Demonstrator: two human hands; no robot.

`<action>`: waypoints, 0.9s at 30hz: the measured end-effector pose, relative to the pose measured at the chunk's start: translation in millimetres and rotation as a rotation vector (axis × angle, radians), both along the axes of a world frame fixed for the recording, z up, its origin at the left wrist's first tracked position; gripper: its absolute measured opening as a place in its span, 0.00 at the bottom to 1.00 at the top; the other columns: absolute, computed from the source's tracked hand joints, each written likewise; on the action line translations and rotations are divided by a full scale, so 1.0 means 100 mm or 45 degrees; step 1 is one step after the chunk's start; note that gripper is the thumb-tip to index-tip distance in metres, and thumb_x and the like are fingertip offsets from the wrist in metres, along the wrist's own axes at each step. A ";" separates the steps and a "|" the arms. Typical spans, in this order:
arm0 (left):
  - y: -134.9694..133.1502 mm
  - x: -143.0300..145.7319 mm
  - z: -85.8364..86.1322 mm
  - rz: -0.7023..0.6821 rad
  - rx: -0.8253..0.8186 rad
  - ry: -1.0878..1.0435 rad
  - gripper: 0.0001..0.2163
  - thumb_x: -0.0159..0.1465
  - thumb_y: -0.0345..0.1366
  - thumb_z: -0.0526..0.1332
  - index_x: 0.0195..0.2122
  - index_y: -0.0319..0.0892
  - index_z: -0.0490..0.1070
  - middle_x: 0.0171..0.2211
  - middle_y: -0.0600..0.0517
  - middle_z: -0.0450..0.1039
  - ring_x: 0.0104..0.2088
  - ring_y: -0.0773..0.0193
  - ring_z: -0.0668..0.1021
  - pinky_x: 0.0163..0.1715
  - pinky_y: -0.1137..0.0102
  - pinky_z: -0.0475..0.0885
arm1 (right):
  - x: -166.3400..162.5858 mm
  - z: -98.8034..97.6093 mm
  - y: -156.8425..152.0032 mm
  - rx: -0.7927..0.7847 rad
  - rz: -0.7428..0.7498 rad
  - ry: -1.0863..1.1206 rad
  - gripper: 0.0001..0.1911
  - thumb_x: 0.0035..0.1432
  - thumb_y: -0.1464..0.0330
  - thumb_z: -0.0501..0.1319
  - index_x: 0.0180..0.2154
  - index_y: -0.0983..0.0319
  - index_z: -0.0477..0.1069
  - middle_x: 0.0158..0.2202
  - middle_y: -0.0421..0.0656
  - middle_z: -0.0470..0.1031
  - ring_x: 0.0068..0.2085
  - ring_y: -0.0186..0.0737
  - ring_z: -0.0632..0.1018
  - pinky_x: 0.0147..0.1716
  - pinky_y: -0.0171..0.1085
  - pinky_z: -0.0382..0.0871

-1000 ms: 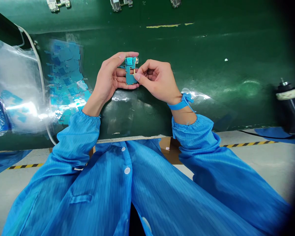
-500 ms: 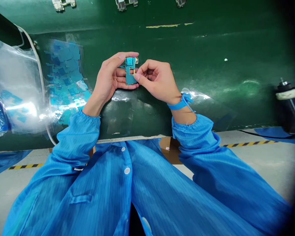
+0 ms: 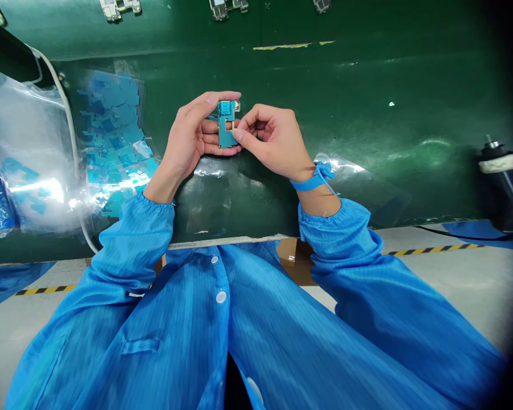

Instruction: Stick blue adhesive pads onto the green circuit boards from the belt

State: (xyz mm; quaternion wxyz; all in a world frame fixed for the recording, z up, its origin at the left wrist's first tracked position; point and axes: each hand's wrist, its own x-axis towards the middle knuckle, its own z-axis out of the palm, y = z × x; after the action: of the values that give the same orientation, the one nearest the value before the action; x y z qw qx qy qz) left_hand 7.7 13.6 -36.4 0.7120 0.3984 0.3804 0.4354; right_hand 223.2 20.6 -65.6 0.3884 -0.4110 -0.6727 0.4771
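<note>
A small blue circuit board (image 3: pixel 225 122) stands upright over the green table (image 3: pixel 367 114), gripped by my left hand (image 3: pixel 188 139) with the index finger over its top and the other fingers behind it. My right hand (image 3: pixel 271 139) is curled, its thumb tip pressed on the board's right edge near a gold notch. Whether anything lies under that thumb is too small to tell. Both arms wear blue sleeves, and a blue strap (image 3: pixel 312 179) circles my right wrist.
A clear sheet with several blue stickers (image 3: pixel 115 136) lies left of my hands, with shiny plastic bags (image 3: pixel 21 159) and a white cable (image 3: pixel 72 142) beyond. Clear film (image 3: pixel 363 182) lies by my right wrist. A dark bottle (image 3: pixel 502 182) stands far right. Metal parts (image 3: pixel 222 7) line the far edge.
Both hands and the board hold nearly the same pose; the view has shifted slightly, with the metal parts at the top edge drifting right.
</note>
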 end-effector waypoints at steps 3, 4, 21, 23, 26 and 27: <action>-0.01 0.01 0.02 0.002 -0.009 -0.005 0.24 0.70 0.55 0.69 0.58 0.43 0.82 0.41 0.44 0.88 0.40 0.44 0.90 0.40 0.55 0.91 | 0.00 0.01 0.00 -0.004 0.000 -0.011 0.35 0.63 0.32 0.69 0.38 0.59 0.75 0.36 0.43 0.76 0.36 0.39 0.78 0.41 0.44 0.86; -0.01 0.01 0.02 0.002 -0.010 -0.003 0.22 0.69 0.53 0.70 0.57 0.44 0.83 0.41 0.45 0.88 0.39 0.44 0.90 0.39 0.55 0.91 | 0.00 0.01 0.00 -0.005 -0.002 -0.013 0.35 0.62 0.32 0.70 0.38 0.59 0.75 0.36 0.43 0.76 0.36 0.39 0.78 0.41 0.44 0.86; -0.06 0.06 0.08 0.076 0.021 0.118 0.32 0.55 0.33 0.82 0.62 0.46 0.79 0.39 0.50 0.86 0.50 0.48 0.90 0.49 0.59 0.91 | 0.00 0.11 -0.02 0.096 -0.066 -0.066 0.30 0.66 0.37 0.70 0.37 0.57 0.73 0.37 0.45 0.77 0.37 0.41 0.76 0.40 0.44 0.80; -0.06 0.04 0.06 0.087 0.055 0.129 0.34 0.56 0.37 0.82 0.64 0.50 0.78 0.43 0.49 0.87 0.53 0.48 0.89 0.49 0.59 0.91 | 0.01 0.14 0.00 0.116 -0.117 -0.042 0.31 0.69 0.35 0.66 0.39 0.57 0.74 0.38 0.44 0.78 0.36 0.40 0.76 0.41 0.44 0.79; -0.07 0.02 0.03 0.106 0.115 0.145 0.37 0.57 0.42 0.83 0.67 0.53 0.77 0.49 0.48 0.88 0.57 0.47 0.88 0.51 0.59 0.90 | 0.02 0.17 0.02 0.068 -0.169 0.042 0.34 0.68 0.31 0.63 0.43 0.56 0.74 0.37 0.42 0.77 0.35 0.39 0.77 0.39 0.43 0.78; -0.07 0.02 0.03 0.115 0.139 0.139 0.37 0.57 0.42 0.84 0.67 0.52 0.76 0.52 0.47 0.87 0.57 0.47 0.88 0.51 0.60 0.90 | 0.02 0.17 0.02 0.046 -0.159 0.066 0.35 0.67 0.30 0.62 0.43 0.56 0.74 0.37 0.42 0.76 0.35 0.39 0.77 0.39 0.42 0.78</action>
State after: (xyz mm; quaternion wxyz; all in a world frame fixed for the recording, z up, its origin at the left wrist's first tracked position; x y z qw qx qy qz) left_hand 9.6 6.6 -33.3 0.6470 0.4423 0.4120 0.4648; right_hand 224.8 22.9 -48.8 0.4420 -0.4328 -0.6439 0.4502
